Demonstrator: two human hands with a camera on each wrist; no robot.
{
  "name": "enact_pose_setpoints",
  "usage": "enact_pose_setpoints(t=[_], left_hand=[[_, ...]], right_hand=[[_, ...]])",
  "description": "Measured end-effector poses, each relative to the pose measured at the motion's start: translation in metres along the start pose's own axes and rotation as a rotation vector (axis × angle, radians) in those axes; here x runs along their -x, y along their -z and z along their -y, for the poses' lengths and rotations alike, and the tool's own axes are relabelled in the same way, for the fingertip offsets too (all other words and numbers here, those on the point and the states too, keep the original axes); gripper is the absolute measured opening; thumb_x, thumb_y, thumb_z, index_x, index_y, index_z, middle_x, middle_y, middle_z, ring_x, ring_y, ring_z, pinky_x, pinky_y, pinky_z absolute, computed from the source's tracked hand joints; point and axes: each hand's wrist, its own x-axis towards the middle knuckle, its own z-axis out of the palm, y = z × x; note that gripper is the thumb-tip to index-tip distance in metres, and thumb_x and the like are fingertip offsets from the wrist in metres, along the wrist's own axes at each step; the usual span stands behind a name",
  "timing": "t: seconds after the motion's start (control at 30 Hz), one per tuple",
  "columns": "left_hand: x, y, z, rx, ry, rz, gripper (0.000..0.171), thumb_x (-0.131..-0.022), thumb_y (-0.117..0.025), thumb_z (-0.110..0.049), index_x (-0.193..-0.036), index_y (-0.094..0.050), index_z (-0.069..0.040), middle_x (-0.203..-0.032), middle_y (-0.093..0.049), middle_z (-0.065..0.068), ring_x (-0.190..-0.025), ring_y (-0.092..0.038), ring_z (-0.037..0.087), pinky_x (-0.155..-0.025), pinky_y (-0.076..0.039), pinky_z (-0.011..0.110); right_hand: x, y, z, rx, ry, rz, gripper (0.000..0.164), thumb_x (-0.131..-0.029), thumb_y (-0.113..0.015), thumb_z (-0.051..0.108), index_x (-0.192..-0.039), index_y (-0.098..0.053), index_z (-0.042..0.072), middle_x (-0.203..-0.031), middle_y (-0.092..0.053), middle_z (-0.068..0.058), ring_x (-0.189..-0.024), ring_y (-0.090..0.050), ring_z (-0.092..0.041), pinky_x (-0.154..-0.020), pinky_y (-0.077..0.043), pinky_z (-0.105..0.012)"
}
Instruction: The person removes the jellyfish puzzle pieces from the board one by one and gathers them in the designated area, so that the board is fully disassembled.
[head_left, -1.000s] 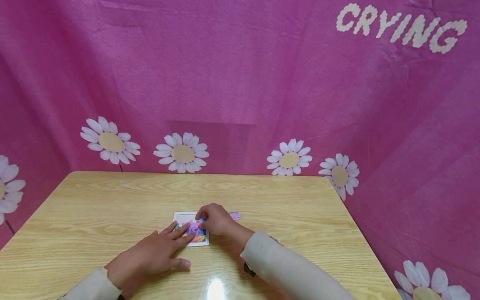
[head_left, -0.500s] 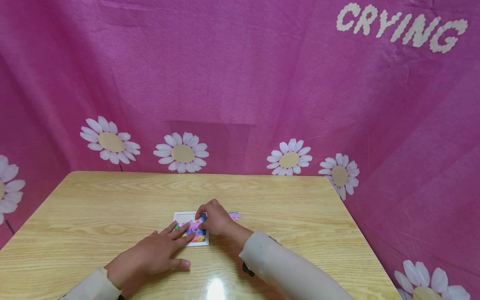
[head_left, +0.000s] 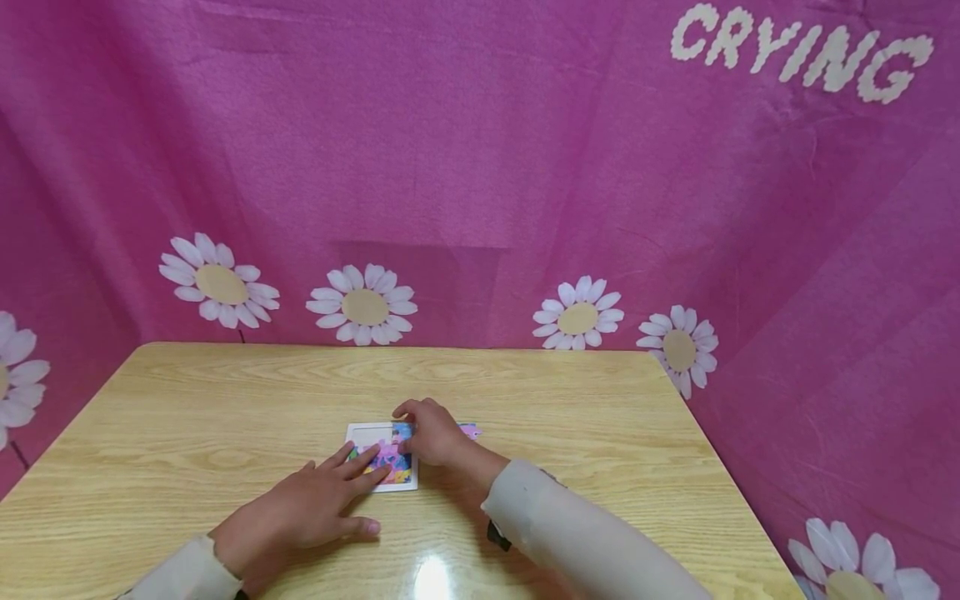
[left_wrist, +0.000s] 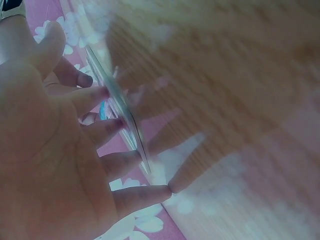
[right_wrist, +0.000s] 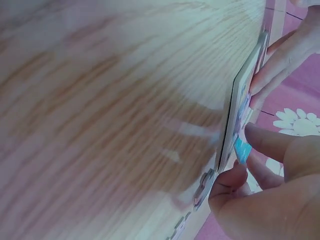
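A white-rimmed jigsaw tray [head_left: 405, 488] lies on the table, its lower part filled with colourful pieces. My left hand [head_left: 318, 504] spreads its straight fingers over the left side of the picture; in the left wrist view the fingertips rest along the tray [left_wrist: 131, 120]. At the tray's upper right corner, my right hand [head_left: 433, 435] pinches a blue puzzle piece [right_wrist: 242, 150] between thumb and fingers. That piece stands tilted at the rim in the right wrist view. Part of the picture is hidden under both hands. The tray's upper left shows a bare pale bottom.
Loose pink-and-blue puzzle pieces [head_left: 470, 431] lie just right of the tray, partly behind my right hand. The wooden table [head_left: 225, 400] reaches back to a pink curtain [head_left: 450, 167] printed with white daisies.
My right hand's fingers have shifted slightly away from me toward the tray's far edge, and more blue shows at the upper right corner. The left hand has stayed in place.
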Motion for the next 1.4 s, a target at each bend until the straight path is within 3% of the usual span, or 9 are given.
enact_pose_setpoints(t=[0.3, 0.57, 0.9, 1.4], left_hand=[[-0.001, 0.000, -0.001, -0.001, 0.007, 0.007, 0.083, -0.090, -0.062, -0.070, -0.158, -0.045, -0.023, -0.168, -0.032, 0.006, -0.154, -0.024, 0.045, -0.103, -0.031, 0.081], [-0.002, 0.001, -0.001, 0.009, 0.023, 0.030, 0.084, -0.090, -0.062, -0.070, -0.158, -0.045, -0.024, -0.169, -0.031, 0.004, -0.154, -0.023, 0.044, -0.104, -0.030, 0.081], [-0.003, 0.000, 0.000, 0.005, 0.018, 0.026, 0.084, -0.090, -0.062, -0.070, -0.158, -0.045, -0.024, -0.169, -0.031, 0.004, -0.154, -0.023, 0.044, -0.104, -0.030, 0.081], [-0.003, -0.001, 0.000, 0.006, 0.003, 0.012, 0.085, -0.090, -0.063, -0.070, -0.158, -0.045, -0.023, -0.169, -0.030, 0.004, -0.154, -0.023, 0.046, -0.103, -0.030, 0.081]], right_hand=[[0.001, 0.003, 0.004, -0.053, -0.020, -0.001, 0.028, -0.084, -0.083, 0.004, -0.110, -0.074, 0.010, -0.104, -0.072, -0.008, -0.101, -0.063, -0.021, -0.092, -0.050, -0.034], [0.001, 0.001, 0.002, -0.108, -0.033, -0.008, 0.019, -0.089, -0.077, 0.001, -0.103, -0.071, 0.013, -0.090, -0.069, -0.004, -0.085, -0.058, -0.015, -0.079, -0.048, -0.030], [0.003, -0.001, 0.001, -0.116, -0.027, -0.024, 0.017, -0.096, -0.068, -0.001, -0.105, -0.069, 0.013, -0.083, -0.061, -0.001, -0.079, -0.053, -0.014, -0.073, -0.045, -0.028], [0.006, 0.010, -0.010, -0.127, -0.068, -0.038, 0.017, -0.098, -0.067, 0.001, -0.103, -0.070, 0.017, -0.086, -0.063, -0.002, -0.082, -0.054, -0.016, -0.071, -0.044, -0.029]])
